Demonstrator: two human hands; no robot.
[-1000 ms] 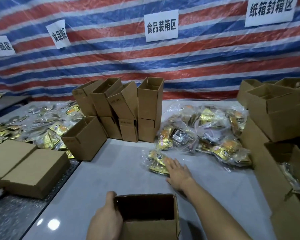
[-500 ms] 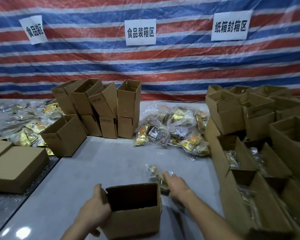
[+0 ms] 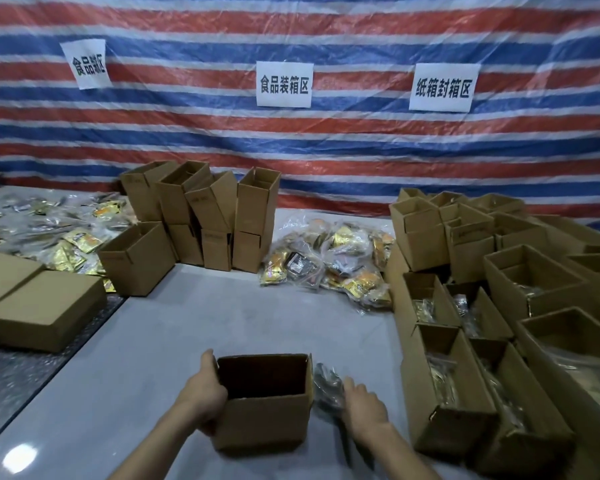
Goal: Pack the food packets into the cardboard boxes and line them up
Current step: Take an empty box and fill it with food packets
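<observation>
An open, empty cardboard box [image 3: 264, 420] stands on the grey table near me. My left hand [image 3: 201, 393] grips its left wall, thumb over the rim. Right beside the box's right wall, my right hand [image 3: 362, 405] holds a clear bag of food packets [image 3: 328, 386]. A heap of bagged food packets [image 3: 329, 265] lies further back on the table. On the right, rows of open boxes [image 3: 454, 393] hold packets.
Stacked empty boxes [image 3: 208, 216] stand at the back centre, one more open box [image 3: 137, 258] to their left. Closed flat boxes [image 3: 39, 310] and loose packets [image 3: 59, 233] lie on the left table. A striped tarp with paper signs hangs behind.
My right hand took a bag from the front of the heap and dragged it back beside the box. The view turned right, showing more filled boxes.
</observation>
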